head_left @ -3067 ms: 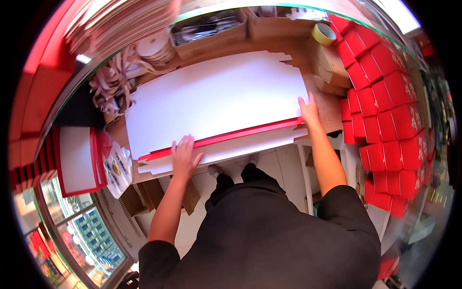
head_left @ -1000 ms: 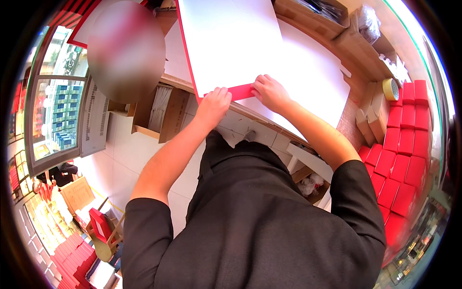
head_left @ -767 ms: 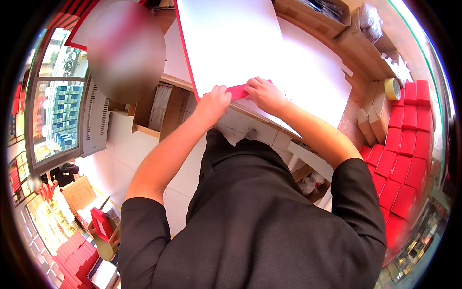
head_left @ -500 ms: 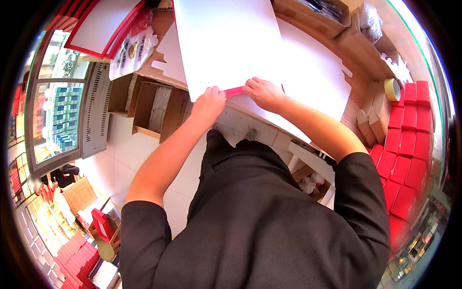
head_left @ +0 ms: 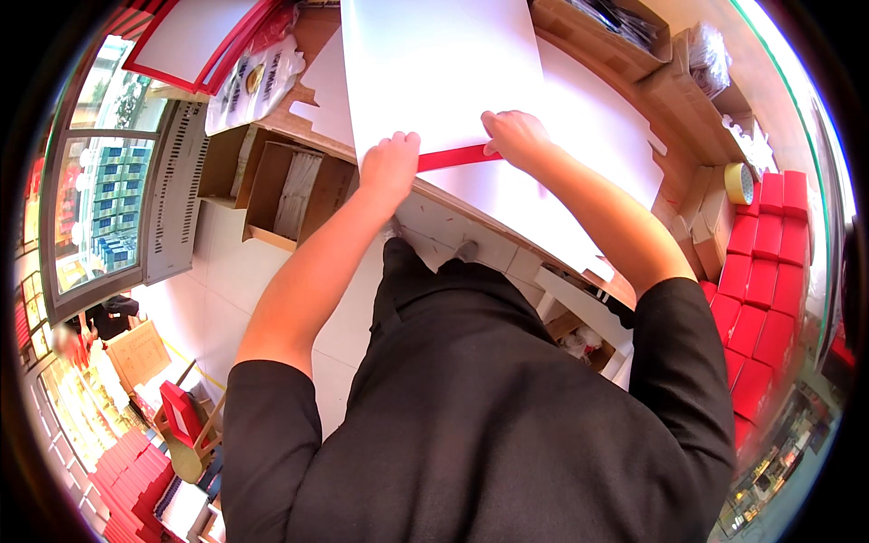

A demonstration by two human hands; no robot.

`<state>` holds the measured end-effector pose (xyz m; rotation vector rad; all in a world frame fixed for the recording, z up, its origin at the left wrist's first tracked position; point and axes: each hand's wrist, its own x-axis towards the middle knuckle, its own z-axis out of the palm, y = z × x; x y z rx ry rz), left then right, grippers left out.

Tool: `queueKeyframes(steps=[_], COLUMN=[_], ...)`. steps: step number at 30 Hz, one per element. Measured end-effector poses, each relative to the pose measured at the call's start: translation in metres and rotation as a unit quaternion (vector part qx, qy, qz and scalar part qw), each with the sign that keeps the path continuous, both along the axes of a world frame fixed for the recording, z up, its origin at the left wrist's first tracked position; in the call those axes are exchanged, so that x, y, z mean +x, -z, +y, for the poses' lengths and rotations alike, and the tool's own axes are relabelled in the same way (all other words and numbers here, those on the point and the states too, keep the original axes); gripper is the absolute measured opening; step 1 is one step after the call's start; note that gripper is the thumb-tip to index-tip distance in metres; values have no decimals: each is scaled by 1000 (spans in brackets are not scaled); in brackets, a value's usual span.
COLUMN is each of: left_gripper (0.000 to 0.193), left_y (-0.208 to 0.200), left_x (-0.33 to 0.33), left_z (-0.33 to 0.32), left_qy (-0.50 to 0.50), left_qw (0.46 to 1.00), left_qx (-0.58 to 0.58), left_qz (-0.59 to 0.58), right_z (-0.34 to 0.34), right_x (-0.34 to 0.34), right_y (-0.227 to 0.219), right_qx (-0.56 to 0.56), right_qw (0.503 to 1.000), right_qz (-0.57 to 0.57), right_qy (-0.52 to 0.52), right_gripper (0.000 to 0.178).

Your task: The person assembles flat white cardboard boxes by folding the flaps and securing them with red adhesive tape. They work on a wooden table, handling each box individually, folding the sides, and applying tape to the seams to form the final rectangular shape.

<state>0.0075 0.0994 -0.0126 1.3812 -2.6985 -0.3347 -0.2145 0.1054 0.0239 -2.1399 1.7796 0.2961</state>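
Observation:
A large white card sheet [head_left: 444, 72] lies in front of me on top of other white sheets. Along its near edge runs a red strip [head_left: 457, 157]; whether this is the card's folded-over edge or a separate piece, I cannot tell. The fingers of my left hand [head_left: 391, 167] are closed on the near left corner, at the strip's left end. My right hand [head_left: 518, 138] is closed at the strip's right end, near the card's right corner. Its fingertips are partly hidden. Another white sheet [head_left: 593, 118] lies under and to the right.
Open cardboard boxes [head_left: 602, 32] stand at the back right, near a roll of yellowish tape [head_left: 739, 184]. Red boxes [head_left: 760, 290] are stacked at the right. Red-bordered white panels [head_left: 186, 41] and a printed plastic bag [head_left: 258, 86] lie at the back left.
My right hand has moved right and away from me, apart from my left hand. More of the red strip shows between them. My left hand has shifted slightly away from me.

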Motion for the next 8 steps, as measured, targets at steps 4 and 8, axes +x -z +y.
queueKeyframes(steps=[4,8], left_gripper=[16,26], left_y=[7,23], left_x=[-29,-36], left_z=[7,13], left_qy=[-33,-93], left_qw=[989,989], left_qx=[140,105], left_qz=[20,50], right_z=[-9,9], right_x=[-3,9], right_y=[10,28], right_qx=[49,33], right_qw=[998,991], right_qz=[-14,-89], right_qy=[30,94], right_gripper=[29,45])
